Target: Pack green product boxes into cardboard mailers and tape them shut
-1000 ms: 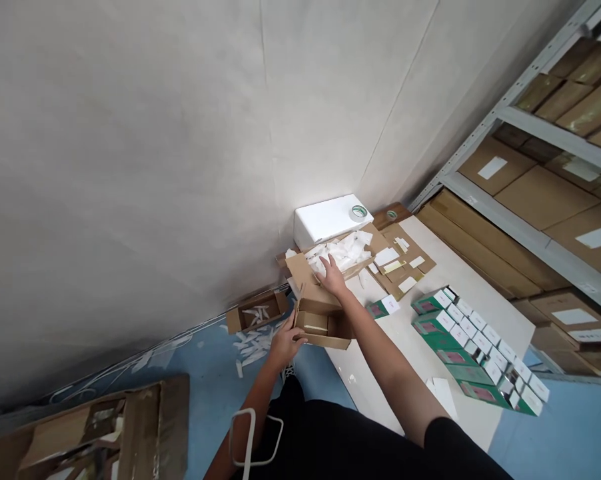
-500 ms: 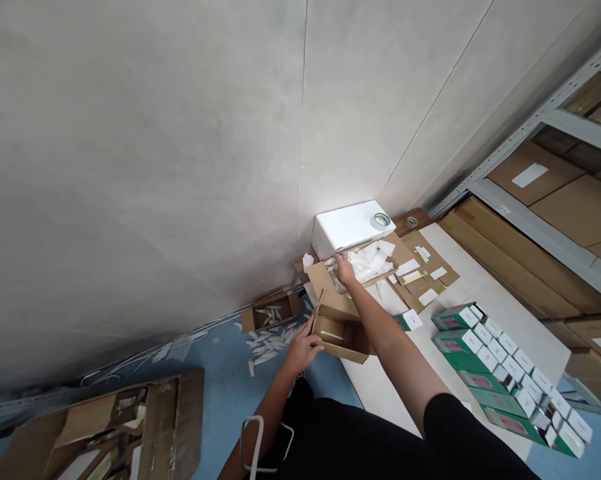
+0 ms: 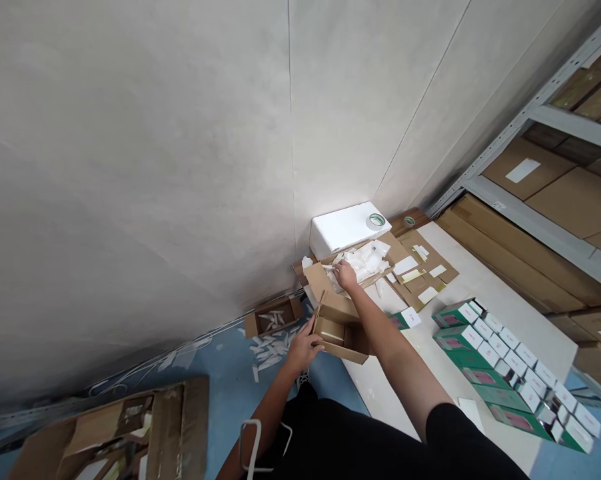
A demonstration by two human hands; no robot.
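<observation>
My left hand point(image 3: 303, 345) grips the left edge of an open cardboard box point(image 3: 353, 355), thumb over the rim. The box is tilted at the table's edge and its visible inside is bare cardboard. My right hand point(image 3: 346, 274) reaches over it into a second carton point(image 3: 386, 275) full of crumpled white packets point(image 3: 366, 259). Its fingers are closed around a slim white packet point(image 3: 329, 267), whose end sticks out to the left; the fingertips are partly hidden.
A white box point(image 3: 345, 230) with a tape roll point(image 3: 377, 219) stands against the wall. Green-and-white product boxes point(image 3: 510, 380) stand in rows on the white table point(image 3: 443, 360). On the floor are loose white packets point(image 3: 270, 350), a small carton point(image 3: 250, 325) and a large carton point(image 3: 193, 420). Shelving point(image 3: 510, 200) holds cartons.
My right hand has shifted slightly within the packet carton, and the slim white packet now shows at its fingers. My left hand keeps its hold on the box. The view has turned slightly.
</observation>
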